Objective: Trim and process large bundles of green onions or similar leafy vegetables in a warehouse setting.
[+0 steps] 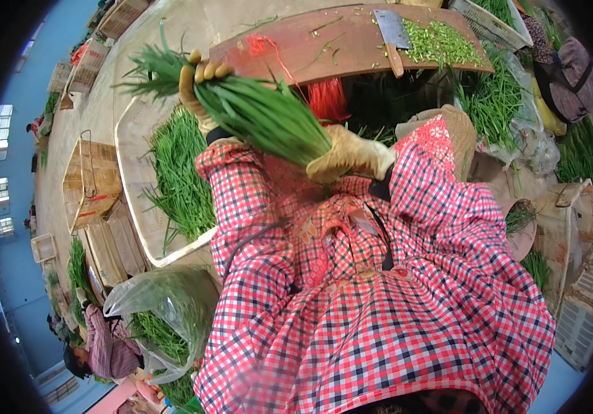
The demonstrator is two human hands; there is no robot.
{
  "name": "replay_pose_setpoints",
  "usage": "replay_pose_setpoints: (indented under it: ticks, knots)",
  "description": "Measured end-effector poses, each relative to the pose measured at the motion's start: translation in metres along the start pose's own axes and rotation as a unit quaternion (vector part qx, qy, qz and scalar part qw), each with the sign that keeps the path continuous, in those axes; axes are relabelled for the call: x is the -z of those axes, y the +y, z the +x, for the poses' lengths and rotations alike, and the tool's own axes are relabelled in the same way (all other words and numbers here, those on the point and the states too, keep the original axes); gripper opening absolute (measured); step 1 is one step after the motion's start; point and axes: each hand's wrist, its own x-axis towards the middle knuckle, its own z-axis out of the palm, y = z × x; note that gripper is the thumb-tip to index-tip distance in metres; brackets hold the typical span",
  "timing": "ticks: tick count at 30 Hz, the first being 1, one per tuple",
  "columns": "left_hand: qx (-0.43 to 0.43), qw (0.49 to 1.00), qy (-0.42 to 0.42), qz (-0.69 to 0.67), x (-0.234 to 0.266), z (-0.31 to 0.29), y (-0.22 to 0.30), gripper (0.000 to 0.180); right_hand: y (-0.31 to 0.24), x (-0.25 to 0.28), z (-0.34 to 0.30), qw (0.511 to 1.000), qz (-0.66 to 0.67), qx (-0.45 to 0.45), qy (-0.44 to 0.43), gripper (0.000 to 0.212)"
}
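Note:
A thick bunch of green garlic chives [262, 114] lies slantwise across both my gloved hands, in front of my checked sleeves. My left hand [200, 86] is closed round the leafy upper part, its yellowed fingertips showing over the leaves. At the lower right end, my right hand [352, 153] cups the stem ends against its palm. Beyond them stands a curved wooden board [296, 52] bearing a cleaver [393, 34] with a wooden handle and a heap of chopped green ends [441, 45]. Red string [327, 100] hangs down by the board's near edge.
To the left, a white tub [131, 186] holds loose chives [183, 172]. A clear plastic bag [172, 290] of greens stands nearer me. More chives [493, 100] are piled at the right. Crates [93, 179] stand on both sides, and a person [107, 338] sits at lower left.

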Motion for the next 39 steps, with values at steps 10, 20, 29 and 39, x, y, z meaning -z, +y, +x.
replay_pose_setpoints:
  ticks: [10,20,29,39]
  knots:
    - [-0.083,0.992,0.068,0.067,-0.001,0.039,0.003,0.048,-0.091,0.128,-0.090,0.973,-0.225,0.043,0.027,0.037]
    - [-0.146,0.851,0.442,0.244,0.011,-0.013,-0.006,0.041,-0.169,0.244,-0.130,0.818,-0.524,-0.077,0.223,0.045]
    - [0.216,0.590,0.466,0.623,0.129,-0.053,-0.087,0.007,-0.114,0.243,-0.027,0.851,-0.409,-0.059,0.325,0.028]
    - [0.169,0.723,0.549,0.384,0.115,-0.035,-0.134,0.023,-0.044,0.243,0.027,0.851,-0.447,-0.234,0.142,0.017]
